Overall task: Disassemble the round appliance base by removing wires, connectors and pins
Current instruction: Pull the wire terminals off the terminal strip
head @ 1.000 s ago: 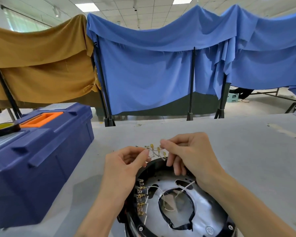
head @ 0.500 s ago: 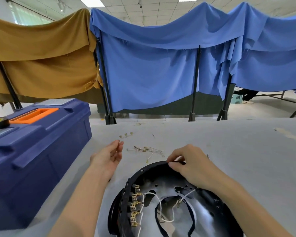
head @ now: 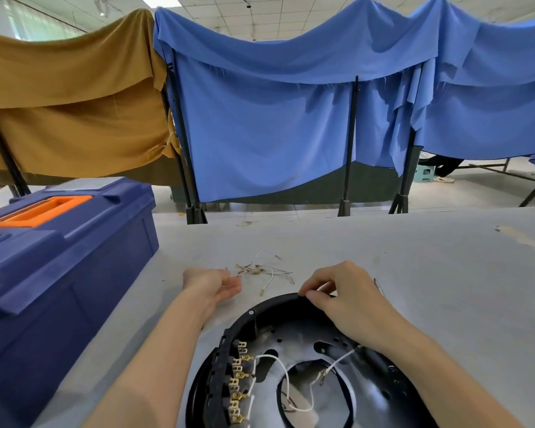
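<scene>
Fingers [head: 315,296] pinching round black base [head: 261,306], brass connectors [head: 239,378]

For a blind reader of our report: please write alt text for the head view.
A person's right hand pinches the far rim of a round black appliance base on a grey table; the open left hand is beside loose wires. A blue toolbox stands at left.

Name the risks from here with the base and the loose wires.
1. The right hand pinches only the far rim of the base; a hard tug could make it slip.
2. The loose wires lie beside the open left hand; a sweep could scatter them.
3. The white wire in the base may snap if yanked.
</scene>
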Available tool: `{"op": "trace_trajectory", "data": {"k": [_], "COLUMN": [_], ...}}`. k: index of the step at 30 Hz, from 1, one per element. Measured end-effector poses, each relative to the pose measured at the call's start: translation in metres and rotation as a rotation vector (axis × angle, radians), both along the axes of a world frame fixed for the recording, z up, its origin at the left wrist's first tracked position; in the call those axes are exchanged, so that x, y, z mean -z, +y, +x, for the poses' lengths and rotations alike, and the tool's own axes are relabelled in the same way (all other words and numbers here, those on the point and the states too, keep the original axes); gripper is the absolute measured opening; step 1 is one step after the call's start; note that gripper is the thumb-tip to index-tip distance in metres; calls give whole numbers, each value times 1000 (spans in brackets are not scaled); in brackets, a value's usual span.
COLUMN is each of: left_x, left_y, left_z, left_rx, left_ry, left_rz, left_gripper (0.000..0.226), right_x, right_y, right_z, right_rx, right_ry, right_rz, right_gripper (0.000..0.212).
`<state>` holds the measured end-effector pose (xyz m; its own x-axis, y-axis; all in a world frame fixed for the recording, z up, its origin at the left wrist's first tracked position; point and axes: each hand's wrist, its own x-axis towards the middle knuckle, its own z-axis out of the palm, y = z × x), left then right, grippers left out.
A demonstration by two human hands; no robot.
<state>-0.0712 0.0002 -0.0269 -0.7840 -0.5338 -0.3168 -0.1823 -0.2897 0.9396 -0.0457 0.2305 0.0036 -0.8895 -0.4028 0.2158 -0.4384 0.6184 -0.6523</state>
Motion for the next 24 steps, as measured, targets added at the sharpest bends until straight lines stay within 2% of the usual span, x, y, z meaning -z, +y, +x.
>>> {"op": "trace_trajectory", "data": {"k": [3,6,14,20,24], "left_x": [-6,-16,-22,-3,2], "left_y": [-4,-4,20,35,41], "left_z": [10,27,88,115,117], "left_rx": [51,101,433,371,335], "left_ry": [-44,27,180,209,262], "left_rz": [-36,-63,-409,-472,-404], "left_gripper": [19,19,18,20,17], "right_x": [0,-1,-8,-18,-24], "right_y": [0,0,1,-1,-15], "right_z": [0,1,7,19,37], "right_rx": [-1,2,-24,-81,-217], "right_ry": [0,-4,23,69,140], "right_rz": [-3,-13,27,187,144], "right_gripper": [20,19,16,16,12]}}
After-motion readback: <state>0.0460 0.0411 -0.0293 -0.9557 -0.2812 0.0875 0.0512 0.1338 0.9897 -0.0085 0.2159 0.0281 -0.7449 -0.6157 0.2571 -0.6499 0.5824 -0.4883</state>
